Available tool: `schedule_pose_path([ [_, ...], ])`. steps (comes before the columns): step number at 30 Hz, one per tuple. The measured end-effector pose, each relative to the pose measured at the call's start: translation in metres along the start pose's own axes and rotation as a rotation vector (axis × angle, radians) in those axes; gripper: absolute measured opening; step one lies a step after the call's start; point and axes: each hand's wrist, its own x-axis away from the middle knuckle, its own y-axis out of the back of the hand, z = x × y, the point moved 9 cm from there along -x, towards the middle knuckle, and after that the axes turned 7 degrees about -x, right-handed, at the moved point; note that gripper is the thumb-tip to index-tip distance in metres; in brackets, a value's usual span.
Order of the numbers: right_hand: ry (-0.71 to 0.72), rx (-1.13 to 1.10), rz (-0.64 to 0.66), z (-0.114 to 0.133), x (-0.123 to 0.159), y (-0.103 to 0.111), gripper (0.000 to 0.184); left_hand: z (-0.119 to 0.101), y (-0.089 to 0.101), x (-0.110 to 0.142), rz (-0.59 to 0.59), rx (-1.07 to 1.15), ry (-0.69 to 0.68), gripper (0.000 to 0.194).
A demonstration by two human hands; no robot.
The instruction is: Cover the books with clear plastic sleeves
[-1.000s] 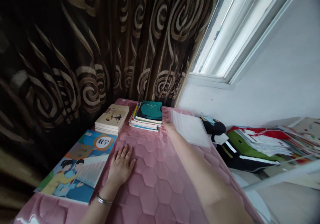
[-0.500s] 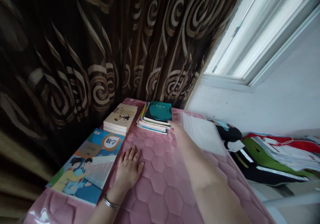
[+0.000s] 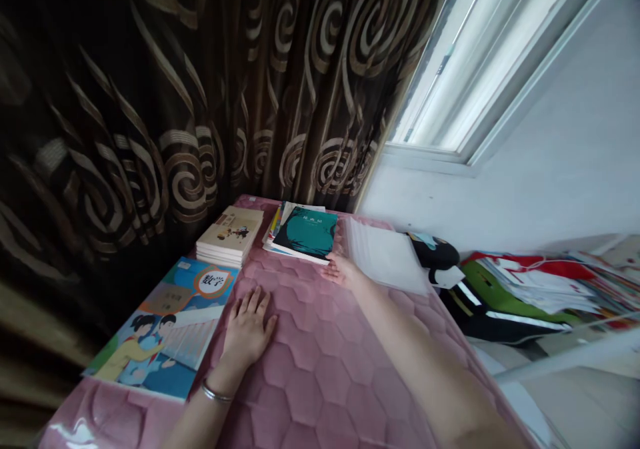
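My right hand (image 3: 341,269) reaches forward and pinches the near right corner of a teal and black book (image 3: 310,230). That book lies askew on a short stack of books (image 3: 274,241), whose lower ones it mostly covers. My left hand (image 3: 249,322), a silver bangle on its wrist, rests flat with fingers spread on the pink padded surface (image 3: 310,355). Left of it is a blue maths textbook (image 3: 193,342) with cartoon children on the cover. Behind the textbook stands a neat pile of beige books (image 3: 231,234).
Clear plastic sheets or covers (image 3: 387,255) lie to the right of my right hand. Beyond the right edge are a green and black bag (image 3: 493,299) and piled papers (image 3: 545,282). A dark patterned curtain (image 3: 200,102) hangs behind, with a window (image 3: 450,89) at upper right.
The teal book has turned and slid toward me over its stack, with my right hand at its corner. My left hand stays flat. The whole view has shifted slightly.
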Motion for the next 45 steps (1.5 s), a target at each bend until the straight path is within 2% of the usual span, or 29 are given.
schedule_pose_path([
  [4, -0.028, -0.102, 0.096, 0.001, 0.0, -0.014, 0.014, -0.001, 0.002, 0.0, -0.032, -0.001, -0.009, 0.049],
  [8, 0.01, -0.165, 0.113, 0.006, 0.001, -0.028, 0.022, -0.001, 0.004, 0.002, -0.055, -0.017, -0.005, 0.049],
  [11, 0.063, -0.201, 0.122, 0.014, 0.014, -0.028, 0.019, 0.0, 0.003, 0.002, -0.043, -0.017, -0.001, 0.049],
  [13, 0.094, -0.222, 0.137, 0.018, 0.031, -0.02, 0.013, 0.0, 0.003, 0.002, -0.037, -0.02, 0.005, 0.049],
  [16, 0.114, -0.249, 0.153, 0.015, 0.066, 0.008, 0.009, 0.001, 0.002, 0.001, -0.044, -0.034, 0.013, 0.049],
  [19, 0.129, -0.278, 0.154, -0.002, 0.107, 0.054, 0.014, -0.001, 0.003, 0.001, -0.053, -0.045, -0.006, 0.049],
  [20, 0.151, -0.292, 0.19, -0.008, 0.122, 0.067, 0.017, -0.001, 0.004, 0.001, -0.054, -0.047, -0.012, 0.05],
  [22, 0.17, -0.291, 0.211, -0.026, 0.149, 0.098, 0.026, -0.003, 0.005, 0.001, -0.056, -0.052, -0.018, 0.05],
  [25, 0.159, -0.23, 0.164, -0.059, 0.18, 0.138, 0.038, -0.004, 0.007, 0.001, -0.061, -0.062, -0.03, 0.051],
  [28, 0.117, -0.153, 0.115, -0.094, 0.195, 0.163, 0.048, -0.005, 0.006, 0.0, -0.063, -0.079, -0.041, 0.05],
  [31, 0.042, -0.018, 0.112, -0.124, 0.196, 0.173, 0.049, -0.004, 0.005, -0.001, -0.051, -0.106, -0.036, 0.051],
  [34, -0.043, 0.192, 0.16, -0.134, 0.192, 0.176, 0.046, -0.005, 0.005, -0.001, -0.05, -0.106, -0.046, 0.051],
  [36, -0.062, 0.379, 0.214, -0.124, 0.188, 0.176, 0.044, -0.005, 0.006, -0.001, -0.057, -0.097, -0.045, 0.051],
  [38, -0.001, 0.583, 0.225, -0.101, 0.18, 0.175, 0.043, -0.005, 0.005, -0.001, -0.058, -0.091, -0.038, 0.05],
  [41, 0.11, 0.835, 0.129, -0.067, 0.157, 0.175, 0.047, -0.004, 0.005, -0.002, -0.041, -0.085, -0.031, 0.049],
  [45, 0.127, 1.132, -0.052, -0.057, 0.125, 0.178, 0.061, -0.011, 0.018, -0.002, -0.022, -0.092, -0.023, 0.05],
])
